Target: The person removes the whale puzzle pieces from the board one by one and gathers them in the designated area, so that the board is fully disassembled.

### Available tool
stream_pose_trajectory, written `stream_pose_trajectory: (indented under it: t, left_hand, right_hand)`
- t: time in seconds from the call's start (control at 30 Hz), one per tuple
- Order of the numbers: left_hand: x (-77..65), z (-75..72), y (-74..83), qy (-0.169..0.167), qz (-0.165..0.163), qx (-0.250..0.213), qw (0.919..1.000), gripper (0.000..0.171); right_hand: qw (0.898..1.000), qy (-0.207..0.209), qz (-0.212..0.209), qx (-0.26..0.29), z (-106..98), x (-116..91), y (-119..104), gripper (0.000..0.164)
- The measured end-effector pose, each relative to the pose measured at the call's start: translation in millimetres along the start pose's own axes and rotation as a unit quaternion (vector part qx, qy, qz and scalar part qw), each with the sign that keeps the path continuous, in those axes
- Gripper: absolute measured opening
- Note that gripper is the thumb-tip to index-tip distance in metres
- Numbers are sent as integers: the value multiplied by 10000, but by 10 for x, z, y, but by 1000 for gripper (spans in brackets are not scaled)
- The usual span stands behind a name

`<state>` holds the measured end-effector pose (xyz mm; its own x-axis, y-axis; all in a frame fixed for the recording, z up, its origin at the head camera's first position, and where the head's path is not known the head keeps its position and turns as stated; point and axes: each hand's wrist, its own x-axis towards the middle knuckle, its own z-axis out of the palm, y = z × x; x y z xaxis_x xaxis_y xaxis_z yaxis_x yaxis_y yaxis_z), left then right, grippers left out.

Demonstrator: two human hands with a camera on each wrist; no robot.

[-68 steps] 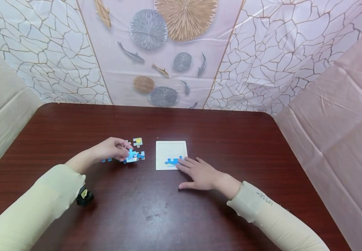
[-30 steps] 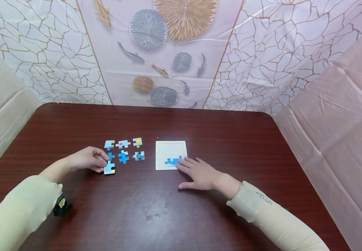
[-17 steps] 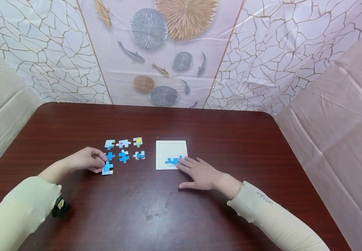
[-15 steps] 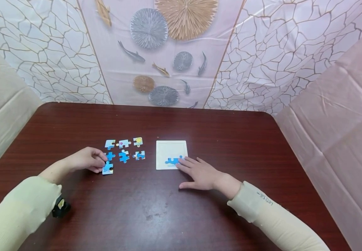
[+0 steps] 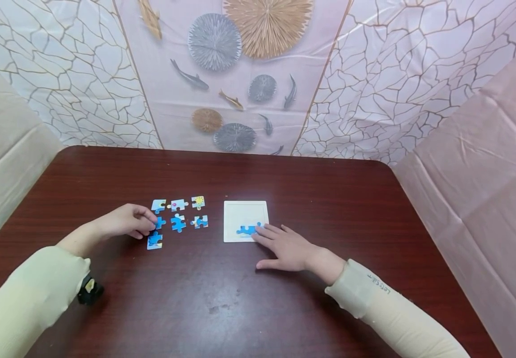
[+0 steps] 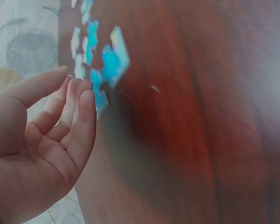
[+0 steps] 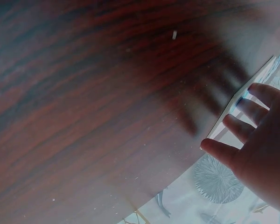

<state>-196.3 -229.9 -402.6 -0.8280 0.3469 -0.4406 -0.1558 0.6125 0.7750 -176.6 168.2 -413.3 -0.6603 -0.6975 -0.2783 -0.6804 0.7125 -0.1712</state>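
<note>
My left hand [image 5: 128, 220] hovers at the left edge of a group of loose jigsaw pieces. Its fingers are loosely bent, the thumb close to the fingertips, and nothing shows between them in the left wrist view. Just below the fingertips lies a blue puzzle piece [image 5: 155, 241], apart from the hand; another blue puzzle piece [image 5: 160, 223] is partly hidden by the fingers. My right hand [image 5: 287, 248] is spread flat, fingertips resting on the right side of a white square puzzle tray [image 5: 245, 213]. Joined blue pieces [image 5: 245, 229] lie along the tray's bottom, partly covered by those fingers.
More puzzle pieces lie in rows nearby, including one with a yellow sun [image 5: 198, 201], a pinkish-blue one [image 5: 178, 205] and a blue one [image 5: 178, 223]. Everything sits on a dark red-brown table [image 5: 222, 298], with a patterned curtain [image 5: 235, 89] behind.
My left hand has carried a piece left from the group, turned it over to its blue side and let go of it at the lower left. It then rose slightly. The right hand stays put.
</note>
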Motion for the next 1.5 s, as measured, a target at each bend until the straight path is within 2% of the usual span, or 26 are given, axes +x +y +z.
stream_pose_trajectory:
  t: [0.2,0.33,0.5,0.7,0.87,1.17,1.5]
  left_hand:
    - [174,120,215,46,216,-30,9998,40]
    - [318,266,378,-66,378,-49,9992,37]
    - [474,464,581,-203,522,-137,9983,35]
    - [615,689,744,-324,602,-341,9971,35]
    - [664,829,826,-474,574,-445,9962,37]
    - [705,951,860,-716,448,-604,9946,38]
    - [774,1036,966,-1031,399,-680,9915,44]
  right_hand:
    - [9994,296,-157,-41,-10,28,10,68]
    - [9990,394,-214,28,-30,30,13,66]
    - [9991,381,-55,151,-30,24,35,69]
    - [9984,541,-135,119,-35,-5,62,67]
    - [9986,500,-128,64,-33,-46,83,70]
    - [9999,97,75,46,16,-110,111,74]
    - [9999,131,38,-68,-4,-98,98,73]
